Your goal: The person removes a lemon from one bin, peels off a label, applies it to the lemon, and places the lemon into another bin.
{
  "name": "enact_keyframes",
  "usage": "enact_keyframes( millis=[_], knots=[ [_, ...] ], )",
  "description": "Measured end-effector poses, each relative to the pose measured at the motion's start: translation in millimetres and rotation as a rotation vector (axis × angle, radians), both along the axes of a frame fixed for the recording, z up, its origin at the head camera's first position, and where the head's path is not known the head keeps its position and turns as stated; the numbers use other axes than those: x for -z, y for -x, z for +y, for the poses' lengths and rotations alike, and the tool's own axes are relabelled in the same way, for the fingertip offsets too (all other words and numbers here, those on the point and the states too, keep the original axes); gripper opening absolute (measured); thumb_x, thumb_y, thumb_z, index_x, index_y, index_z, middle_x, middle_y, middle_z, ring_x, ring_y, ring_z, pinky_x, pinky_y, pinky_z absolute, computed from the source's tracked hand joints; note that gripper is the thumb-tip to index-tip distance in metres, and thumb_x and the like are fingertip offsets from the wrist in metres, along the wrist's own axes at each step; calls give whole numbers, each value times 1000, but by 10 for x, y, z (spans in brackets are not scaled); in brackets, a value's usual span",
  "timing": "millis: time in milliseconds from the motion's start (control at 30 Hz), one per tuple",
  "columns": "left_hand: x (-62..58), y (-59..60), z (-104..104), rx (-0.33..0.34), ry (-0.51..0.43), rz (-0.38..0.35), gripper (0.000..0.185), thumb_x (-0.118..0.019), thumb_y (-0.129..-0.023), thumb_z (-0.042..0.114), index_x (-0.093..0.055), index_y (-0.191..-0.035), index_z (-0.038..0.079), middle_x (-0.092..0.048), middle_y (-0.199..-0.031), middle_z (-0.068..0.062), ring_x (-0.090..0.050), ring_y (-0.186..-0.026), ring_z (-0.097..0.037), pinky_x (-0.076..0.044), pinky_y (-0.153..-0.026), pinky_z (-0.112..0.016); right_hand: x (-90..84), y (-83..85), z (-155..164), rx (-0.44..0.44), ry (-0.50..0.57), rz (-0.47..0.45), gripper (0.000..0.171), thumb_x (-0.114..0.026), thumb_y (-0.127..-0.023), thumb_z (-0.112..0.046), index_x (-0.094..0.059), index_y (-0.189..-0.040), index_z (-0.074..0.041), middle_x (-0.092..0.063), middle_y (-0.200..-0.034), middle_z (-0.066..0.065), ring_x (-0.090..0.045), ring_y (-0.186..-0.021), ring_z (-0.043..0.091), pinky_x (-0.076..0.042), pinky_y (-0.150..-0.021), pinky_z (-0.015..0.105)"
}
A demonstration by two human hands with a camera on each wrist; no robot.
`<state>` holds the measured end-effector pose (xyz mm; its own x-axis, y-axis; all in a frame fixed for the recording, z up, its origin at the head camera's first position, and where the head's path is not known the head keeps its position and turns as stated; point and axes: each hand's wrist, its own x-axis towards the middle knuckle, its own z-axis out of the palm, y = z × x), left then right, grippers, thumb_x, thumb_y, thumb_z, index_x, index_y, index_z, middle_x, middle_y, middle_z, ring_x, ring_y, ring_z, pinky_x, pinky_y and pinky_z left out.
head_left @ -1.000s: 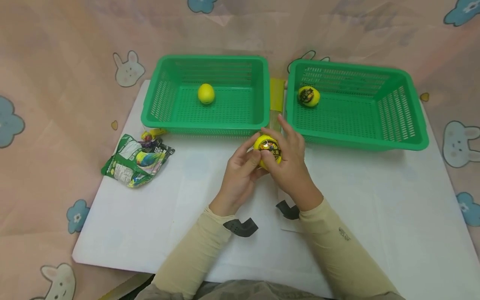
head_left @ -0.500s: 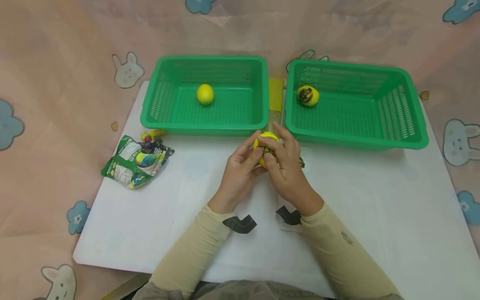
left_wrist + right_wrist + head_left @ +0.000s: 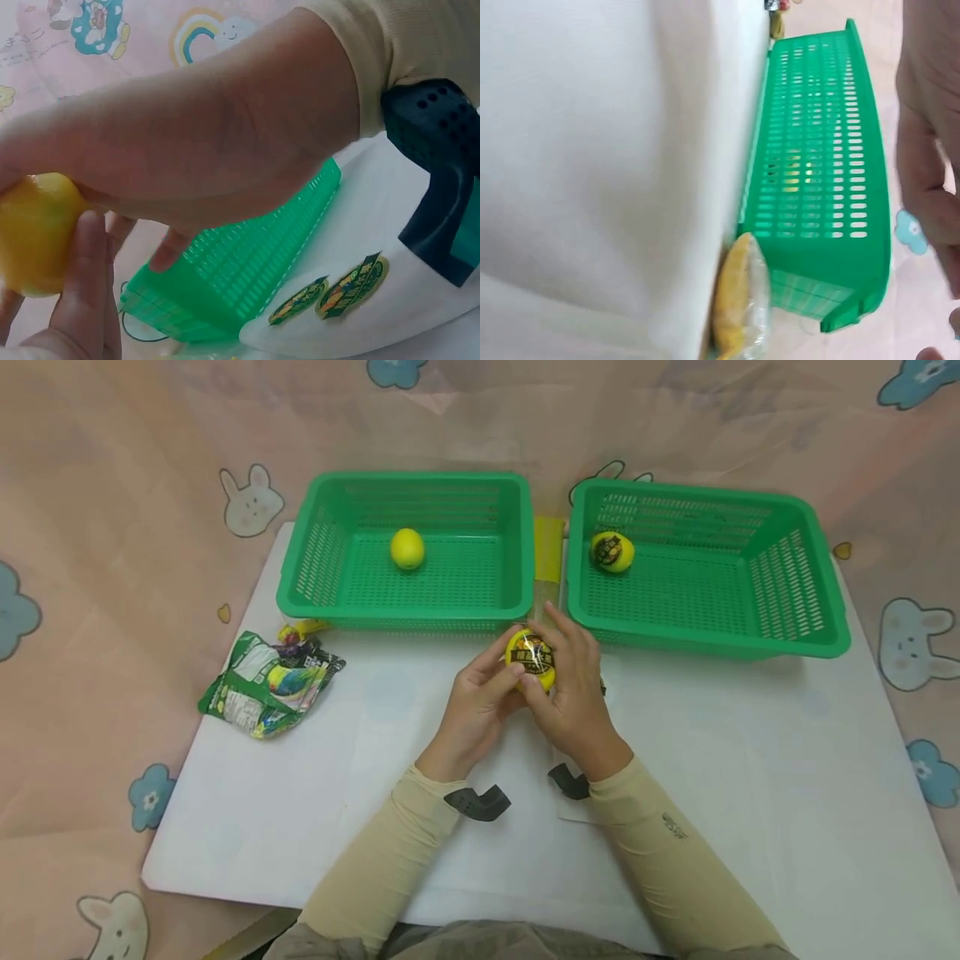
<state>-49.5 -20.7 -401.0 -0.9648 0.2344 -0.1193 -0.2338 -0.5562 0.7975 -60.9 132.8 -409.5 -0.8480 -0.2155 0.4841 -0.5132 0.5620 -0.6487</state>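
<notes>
In the head view, a yellow lemon (image 3: pixel 529 683) is held between both hands over the table's middle. A black oval sticker (image 3: pixel 531 653) with print lies on its upward side. My left hand (image 3: pixel 474 714) grips the lemon from the left, thumb at the sticker's lower edge. From the right, my right hand (image 3: pixel 573 697) holds it, its thumb on the lower right of the lemon and fingers behind. The left wrist view shows the lemon (image 3: pixel 41 236) against the left fingers (image 3: pixel 86 270). Beneath the right forearm lie two more stickers (image 3: pixel 351 286) on a white sheet.
A left green basket (image 3: pixel 405 610) holds a plain lemon (image 3: pixel 407 549). The right green basket (image 3: pixel 712 643) holds a lemon with a sticker (image 3: pixel 612 552). Between them is a yellow packet (image 3: pixel 549 547). A crumpled green bag (image 3: pixel 262 685) lies at the left on the white table (image 3: pixel 300 827).
Both hands have kept hold of the lemon near the same place. The fingers have shifted on it, and the sticker now shows more fully than half a second ago.
</notes>
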Motion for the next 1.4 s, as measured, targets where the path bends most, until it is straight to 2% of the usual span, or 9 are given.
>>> enact_keyframes(
  millis=[200,300,433,600,833,967,1167,1267,1400],
  knots=[
    [-51,68,7,38,34,131,63,-60,-101,8,-42,-162,6,-58,-146,-21,-64,-116,-20,-58,-91,-31,-30,-36,140,61,-57,-154,119,-23,-92,-92,-20,-167,0,-25,-171,17,-25,-148,44,-22,-115,68],
    [-86,150,-7,30,66,191,64,-59,-102,10,-39,-163,7,-52,-151,-24,-62,-122,-25,-58,-97,-36,-148,-18,379,121,-59,-114,100,-36,-102,-78,-22,-168,-5,-23,-172,17,-18,-153,43,-18,-118,69],
    [-118,256,-34,3,83,184,62,-57,-104,6,-38,-163,11,-52,-151,-20,-60,-127,-30,-56,-101,-42,-282,51,885,351,-17,-37,66,-63,-103,-42,-46,-161,-15,-34,-167,11,-21,-150,36,-25,-117,61],
    [-154,420,34,11,119,168,60,-60,-106,5,-41,-162,15,-51,-151,-16,-60,-129,-34,-54,-104,-44,-163,85,1415,588,-45,-120,50,-73,-102,-30,-62,-150,-21,-45,-158,11,-28,-144,35,-29,-114,57],
    [-327,773,429,90,240,171,58,-68,-105,10,-48,-159,20,-56,-139,-11,-69,-111,-30,-60,-93,-40,45,49,1505,637,-142,-154,32,-72,-103,-35,-80,-124,-11,-66,-132,16,-41,-135,40,6,-126,54],
    [-439,994,756,141,412,285,55,-68,-106,15,-51,-157,21,-54,-140,-4,-70,-100,-24,-62,-86,-38,-16,47,1459,649,-169,-178,35,-73,-103,-36,-80,-126,-10,-67,-132,17,-42,-137,41,9,-124,62],
    [-451,1286,1188,181,885,498,48,-64,-108,26,-54,-155,19,-59,-139,-2,-58,-102,-14,-54,-79,-25,-85,70,1431,621,-185,-131,35,-76,-101,-32,-80,-121,-4,-70,-126,24,-46,-131,47,4,-122,69],
    [-420,1379,1330,233,1035,489,49,-63,-109,31,-54,-156,21,-61,-137,-1,-56,-103,-12,-51,-77,-23,-111,89,1416,614,-179,-135,35,-77,-101,-31,-80,-121,-3,-69,-125,25,-45,-130,47,5,-122,69],
    [-385,1446,1421,284,1114,444,49,-61,-110,33,-53,-157,21,-62,-144,0,-62,-99,-13,-51,-77,-25,-133,108,1404,610,-186,-139,35,-76,-101,-31,-80,-121,-3,-69,-125,25,-45,-131,48,4,-122,69]
  ],
)
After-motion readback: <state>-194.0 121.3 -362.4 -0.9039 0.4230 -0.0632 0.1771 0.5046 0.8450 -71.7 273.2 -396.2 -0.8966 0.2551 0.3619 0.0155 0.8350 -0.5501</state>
